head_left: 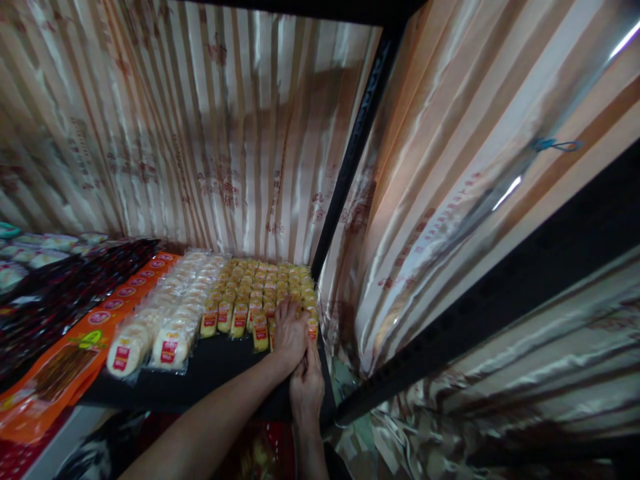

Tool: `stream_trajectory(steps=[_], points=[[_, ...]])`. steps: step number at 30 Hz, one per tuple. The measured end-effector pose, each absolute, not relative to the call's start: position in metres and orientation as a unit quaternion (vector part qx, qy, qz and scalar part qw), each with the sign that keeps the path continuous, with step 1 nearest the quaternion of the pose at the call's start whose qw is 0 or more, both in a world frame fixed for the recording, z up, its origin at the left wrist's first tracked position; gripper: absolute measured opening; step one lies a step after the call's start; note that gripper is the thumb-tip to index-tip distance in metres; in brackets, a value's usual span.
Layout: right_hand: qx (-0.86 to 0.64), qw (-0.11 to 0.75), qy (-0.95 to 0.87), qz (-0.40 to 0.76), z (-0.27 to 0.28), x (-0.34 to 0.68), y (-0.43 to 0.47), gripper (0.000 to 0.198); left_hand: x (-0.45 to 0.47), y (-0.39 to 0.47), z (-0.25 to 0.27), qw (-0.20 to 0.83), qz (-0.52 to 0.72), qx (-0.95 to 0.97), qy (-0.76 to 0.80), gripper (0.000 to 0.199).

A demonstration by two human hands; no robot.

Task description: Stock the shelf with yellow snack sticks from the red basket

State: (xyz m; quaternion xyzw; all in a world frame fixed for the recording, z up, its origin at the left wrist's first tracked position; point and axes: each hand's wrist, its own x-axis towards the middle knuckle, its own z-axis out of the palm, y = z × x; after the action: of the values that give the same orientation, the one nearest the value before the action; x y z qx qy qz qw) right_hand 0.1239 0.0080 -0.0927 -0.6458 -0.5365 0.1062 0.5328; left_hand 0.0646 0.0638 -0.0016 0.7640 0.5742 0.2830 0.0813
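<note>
Small yellow snack packets (240, 313) with red labels stand in close rows at the right end of the black shelf (215, 380). My left hand (289, 337) reaches over the front rows, its fingers stretched out and resting on packets that it partly hides. Beside and below it, my right hand (307, 387) has its fingers around a front yellow packet at the right end, against the left hand. The fingertips partly cover that packet. To the left of the yellow rows lie two rows of round white cakes (171, 345) in clear wrappers.
Long orange packs (75, 353) and dark shiny packs (65, 293) lie farther left. A black upright post (345, 173) rises at the back right corner, and a thick black beam (480, 287) slants across the right. Striped plastic sheeting (225, 133) hangs behind the shelf.
</note>
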Motion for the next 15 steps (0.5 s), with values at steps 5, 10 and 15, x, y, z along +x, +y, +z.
stream_trajectory(steps=[5,10,15], points=[[-0.646,0.521,-0.543,0.129,-0.095,0.126,0.011,0.054,0.065,0.066,0.011,0.071,0.262,0.759,0.591,0.024],[-0.639,0.517,-0.555,0.13,-0.091,0.128,0.012,0.052,0.065,0.066,0.015,0.058,0.249,0.76,0.597,0.027],[-0.651,0.514,-0.544,0.126,-0.084,0.132,0.017,0.053,0.067,0.068,0.016,0.073,0.27,0.752,0.597,0.028]])
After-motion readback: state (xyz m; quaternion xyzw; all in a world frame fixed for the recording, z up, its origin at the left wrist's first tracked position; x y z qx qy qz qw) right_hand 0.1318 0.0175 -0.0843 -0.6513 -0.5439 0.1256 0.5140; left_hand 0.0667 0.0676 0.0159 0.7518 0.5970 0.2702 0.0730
